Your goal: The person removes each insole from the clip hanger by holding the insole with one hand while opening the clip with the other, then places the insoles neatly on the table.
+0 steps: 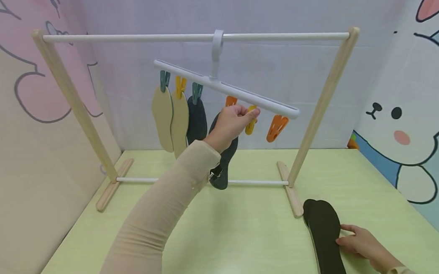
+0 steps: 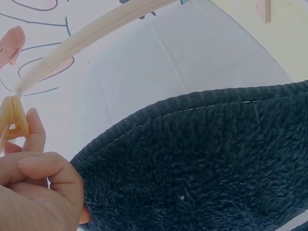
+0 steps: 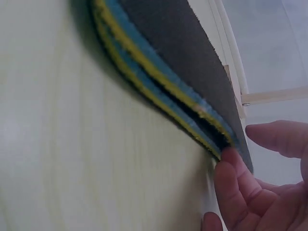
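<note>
My left hand (image 1: 233,121) pinches a yellow clothespin (image 1: 250,120) under the white hanger bar (image 1: 235,93). Behind that wrist a dark insole (image 1: 228,155) dangles from an orange clothespin (image 1: 231,100); its fluffy side (image 2: 202,154) fills much of the left wrist view. Farther left hang two cream insoles (image 1: 162,119) and another dark insole (image 1: 196,120). On the table at the right lie two stacked dark-soled insoles (image 1: 325,235), with yellow and blue edges. The fingertips of my right hand (image 1: 363,245) touch their side edge, one tip between the layers, the thumb raised above.
The hanger slopes down to the right from a white rod (image 1: 130,37) on a wooden stand (image 1: 325,105). One orange clothespin (image 1: 277,128) hangs at its low end. The stand's feet (image 1: 290,191) rest on the pale green table (image 1: 218,246); cartoon-printed walls (image 1: 404,134) surround it.
</note>
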Motion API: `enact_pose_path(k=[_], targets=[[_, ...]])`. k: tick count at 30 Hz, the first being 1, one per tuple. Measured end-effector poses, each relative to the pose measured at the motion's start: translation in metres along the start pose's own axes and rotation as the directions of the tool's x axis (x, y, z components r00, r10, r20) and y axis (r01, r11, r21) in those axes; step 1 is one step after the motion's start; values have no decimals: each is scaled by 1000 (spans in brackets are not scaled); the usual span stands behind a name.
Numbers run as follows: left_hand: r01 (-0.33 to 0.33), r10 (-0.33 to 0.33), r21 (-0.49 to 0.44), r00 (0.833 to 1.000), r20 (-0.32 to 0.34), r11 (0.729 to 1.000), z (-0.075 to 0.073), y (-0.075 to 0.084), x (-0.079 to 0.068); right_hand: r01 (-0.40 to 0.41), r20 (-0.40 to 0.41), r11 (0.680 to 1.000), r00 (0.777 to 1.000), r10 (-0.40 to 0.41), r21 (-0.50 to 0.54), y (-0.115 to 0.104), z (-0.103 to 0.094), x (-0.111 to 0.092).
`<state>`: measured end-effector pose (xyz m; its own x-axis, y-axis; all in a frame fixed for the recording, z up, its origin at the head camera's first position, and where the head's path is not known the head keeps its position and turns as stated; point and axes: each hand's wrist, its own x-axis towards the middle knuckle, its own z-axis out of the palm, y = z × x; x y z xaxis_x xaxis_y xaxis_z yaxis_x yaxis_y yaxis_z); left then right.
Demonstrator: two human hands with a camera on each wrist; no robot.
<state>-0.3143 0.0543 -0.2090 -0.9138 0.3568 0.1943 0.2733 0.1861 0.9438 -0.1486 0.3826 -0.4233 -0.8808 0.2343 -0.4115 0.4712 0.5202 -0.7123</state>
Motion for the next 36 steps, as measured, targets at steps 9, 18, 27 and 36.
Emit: enact_pose_path(k=[9,18,27,36], targets=[[-13,13,-7,1000,-20,1000,2,0,2,6,-18,1000,1000,-6,6,0,0,1],[-13,12,-18,999,-31,1000,3,1,2,13,-41,1000,999,-12,16,-2,1,0],[-34,30,-33,995,-92,999,4,6,5,107,-129,994,986,-103,25,-9,4,-3],[-116,108,-47,983,-145,992,-2,9,6,147,-203,987,971,-130,70,-12,5,-3]])
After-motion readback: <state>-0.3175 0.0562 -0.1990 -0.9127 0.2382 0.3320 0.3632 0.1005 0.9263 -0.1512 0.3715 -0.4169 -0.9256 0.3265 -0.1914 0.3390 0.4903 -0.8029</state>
